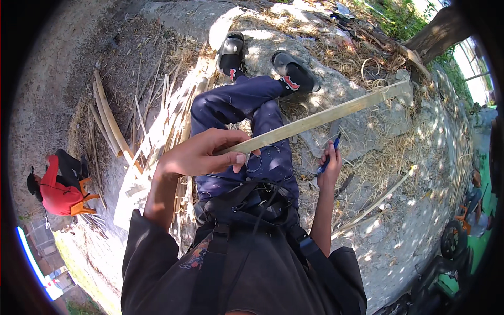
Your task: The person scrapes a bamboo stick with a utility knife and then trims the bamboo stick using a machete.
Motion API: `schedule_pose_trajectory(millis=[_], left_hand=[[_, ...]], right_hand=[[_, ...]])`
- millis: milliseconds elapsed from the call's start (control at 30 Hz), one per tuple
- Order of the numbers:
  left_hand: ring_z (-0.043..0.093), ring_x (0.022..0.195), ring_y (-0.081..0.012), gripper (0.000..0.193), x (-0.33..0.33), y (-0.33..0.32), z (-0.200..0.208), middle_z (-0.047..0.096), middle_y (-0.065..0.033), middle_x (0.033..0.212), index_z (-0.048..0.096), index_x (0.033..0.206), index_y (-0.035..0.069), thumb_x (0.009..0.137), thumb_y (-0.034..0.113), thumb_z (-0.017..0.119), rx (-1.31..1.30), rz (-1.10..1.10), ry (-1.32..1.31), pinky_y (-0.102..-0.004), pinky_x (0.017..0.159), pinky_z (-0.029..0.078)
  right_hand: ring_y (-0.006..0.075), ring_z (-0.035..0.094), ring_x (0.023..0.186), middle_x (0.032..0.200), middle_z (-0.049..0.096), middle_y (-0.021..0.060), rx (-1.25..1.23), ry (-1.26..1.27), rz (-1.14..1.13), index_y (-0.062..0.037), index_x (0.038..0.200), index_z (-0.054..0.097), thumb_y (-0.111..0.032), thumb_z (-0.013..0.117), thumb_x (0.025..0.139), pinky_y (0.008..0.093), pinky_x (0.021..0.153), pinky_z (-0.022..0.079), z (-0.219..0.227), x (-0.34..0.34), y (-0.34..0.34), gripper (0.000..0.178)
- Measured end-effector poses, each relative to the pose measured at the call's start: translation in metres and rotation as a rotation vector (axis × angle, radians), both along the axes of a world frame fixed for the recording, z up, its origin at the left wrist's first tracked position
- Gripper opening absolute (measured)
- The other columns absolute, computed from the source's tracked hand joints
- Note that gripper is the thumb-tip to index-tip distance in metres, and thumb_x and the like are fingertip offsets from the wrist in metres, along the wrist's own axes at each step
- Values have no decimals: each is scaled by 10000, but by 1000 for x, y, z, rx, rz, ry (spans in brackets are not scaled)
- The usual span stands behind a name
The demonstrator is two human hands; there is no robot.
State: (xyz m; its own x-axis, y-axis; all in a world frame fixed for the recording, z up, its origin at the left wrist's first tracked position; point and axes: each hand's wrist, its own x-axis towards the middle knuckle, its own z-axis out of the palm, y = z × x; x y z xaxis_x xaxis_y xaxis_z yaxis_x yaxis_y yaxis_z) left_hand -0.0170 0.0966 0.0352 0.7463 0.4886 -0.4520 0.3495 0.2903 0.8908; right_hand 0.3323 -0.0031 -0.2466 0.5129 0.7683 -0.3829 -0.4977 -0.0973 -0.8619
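My left hand (202, 152) grips the near end of a long, pale bamboo strip (320, 118) between thumb and fingers. The strip slants up and to the right across my lap, its far end above the ground. In my right hand (331, 164), to the right of my thigh, is a blue-handled knife (336, 142), with the fingers closed round its handle. The knife points up toward the underside of the strip; I cannot tell if they touch. Thin curled shavings (255, 163) cling to my dark blue trousers (273, 121).
Split bamboo lengths (169, 121) lie beside my left leg, with thicker curved pieces (109, 115) farther left. Dry shavings (391, 142) litter the ground at right, near a tree trunk (438, 34). A person in red (55, 189) sits on an orange chair (85, 202) at left.
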Motion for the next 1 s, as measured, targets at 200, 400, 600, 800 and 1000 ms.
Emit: schedule_pose_trajectory(millis=[200, 400, 600, 800, 1000], left_hand=[[480, 620, -10, 293, 5, -9, 11, 625, 24, 787, 673, 1336, 40, 1099, 208, 636, 29, -29, -31, -230, 529, 359], [496, 608, -17, 307, 6, -15, 12, 637, 19, 785, 680, 1335, 28, 1089, 207, 641, 49, -44, -59, -233, 531, 367], [524, 625, -29, 334, 5, -20, 12, 657, 9, 801, 681, 1339, 27, 1084, 240, 649, 44, -53, -138, -234, 531, 381], [552, 636, -56, 409, -2, -27, -1, 610, 16, 758, 677, 1337, 22, 1129, 353, 554, 36, -100, -177, -243, 522, 411], [508, 605, -49, 358, 0, -43, -14, 525, 37, 706, 645, 1114, 20, 1139, 363, 545, -150, 0, -229, -257, 500, 381]], right_hand=[[46, 411, 557, 872, 530, 13, 393, 247, 68, 1, 1306, 604, -262, 606, 1120, 222, 496, 319, 124, -18, 5, 322], [24, 333, 494, 841, 555, 20, 557, 178, 145, 58, 1385, 576, -348, 750, 1027, 235, 462, 242, 198, -64, 6, 568], [31, 283, 478, 740, 528, -19, 550, 85, 274, 40, 1329, 593, -332, 651, 1091, 228, 457, 233, 210, -84, 13, 445], [36, 286, 473, 638, 422, -41, 609, 173, 147, 40, 1107, 618, -159, 631, 1085, 254, 457, 212, 225, -87, 18, 200], [37, 312, 489, 691, 460, -13, 567, -1, 107, 36, 1149, 602, -247, 626, 1091, 243, 477, 223, 224, -83, 18, 290]])
